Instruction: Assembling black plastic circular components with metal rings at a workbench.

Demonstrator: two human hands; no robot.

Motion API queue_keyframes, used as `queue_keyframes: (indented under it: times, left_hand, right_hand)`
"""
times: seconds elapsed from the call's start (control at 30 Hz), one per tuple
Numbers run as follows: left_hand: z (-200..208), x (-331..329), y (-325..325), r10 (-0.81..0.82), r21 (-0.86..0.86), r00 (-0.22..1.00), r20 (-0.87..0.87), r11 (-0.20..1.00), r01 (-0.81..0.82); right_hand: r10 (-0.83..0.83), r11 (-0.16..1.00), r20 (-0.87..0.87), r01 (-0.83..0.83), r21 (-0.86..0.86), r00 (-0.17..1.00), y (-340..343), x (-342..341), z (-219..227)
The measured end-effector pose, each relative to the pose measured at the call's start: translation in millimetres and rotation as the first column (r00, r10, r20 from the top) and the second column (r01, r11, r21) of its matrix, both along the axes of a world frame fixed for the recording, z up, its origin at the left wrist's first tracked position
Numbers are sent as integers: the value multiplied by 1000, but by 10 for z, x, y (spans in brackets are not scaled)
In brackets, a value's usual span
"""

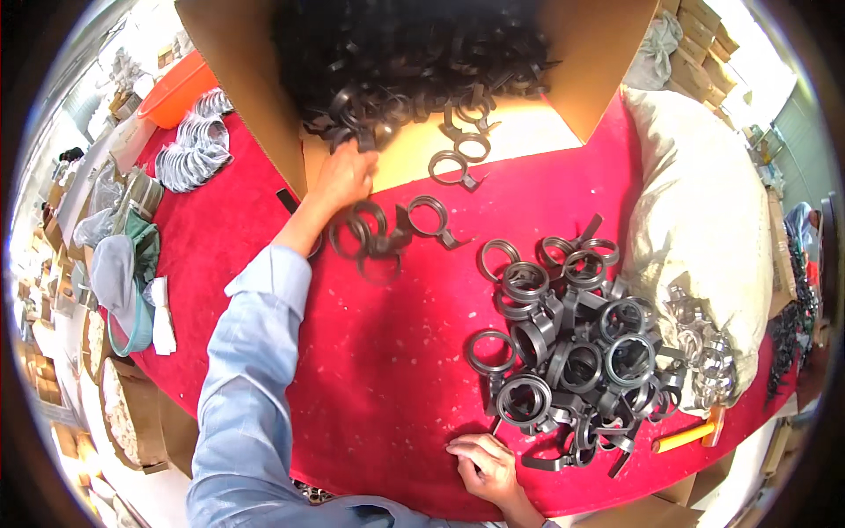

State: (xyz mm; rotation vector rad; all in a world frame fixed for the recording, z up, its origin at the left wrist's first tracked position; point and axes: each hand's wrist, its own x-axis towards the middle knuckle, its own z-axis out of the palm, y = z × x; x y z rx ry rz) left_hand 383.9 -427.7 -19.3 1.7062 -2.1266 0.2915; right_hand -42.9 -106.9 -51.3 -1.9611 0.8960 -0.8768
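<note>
My left hand (pixel 346 179) reaches to the front of an open cardboard box (pixel 563 123), its fingers curled against black plastic rings (pixel 356 110) heaped inside. What lies within its grasp is hidden. Just outside the box, several more black rings (pixel 368 231) lie on the red cloth, some smeared by motion, and one ring with a tab (pixel 429 216) sits beside them. By the near edge of the table rests my right hand (pixel 487 468), its fingers folded in and nothing seen in them. Right above it spreads a loose pile of black ring parts with tabs (pixel 581 365).
A stuffed pale sack (pixel 695 220) lies along the right side, with clear plastic-looking pieces (pixel 704 352) and a yellow-handled hammer (pixel 687 437) near it. On the left are stacked curved metallic-looking pieces (pixel 198 154), an orange basin (pixel 176 91) and a grey-and-green cloth item (pixel 123 273).
</note>
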Motion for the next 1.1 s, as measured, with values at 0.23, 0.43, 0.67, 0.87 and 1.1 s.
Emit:
queue_keyframes:
  times: [0.23,0.43,0.67,0.87,1.1]
  left_hand:
    - [268,-744,1422,-350,210,921,-173,900,381]
    - [-1,-562,2212,-196,-36,869,-455,979,202]
    - [-306,-590,2016,109,-79,674,-731,967,-241]
    - [-282,-464,2059,263,-97,773,-577,918,-385]
    - [-193,-335,2123,375,-50,783,-496,888,-457]
  right_hand:
    - [291,895,54,-292,337,955,-72,-275,766]
    - [182,954,-394,-259,-151,901,-1199,-198,1933]
    - [-143,970,-259,84,-227,955,-4409,645,1276]
    - [-201,979,-254,187,-80,946,-5722,2018,714]
    - [-371,925,-639,203,-322,673,-5154,3299,286]
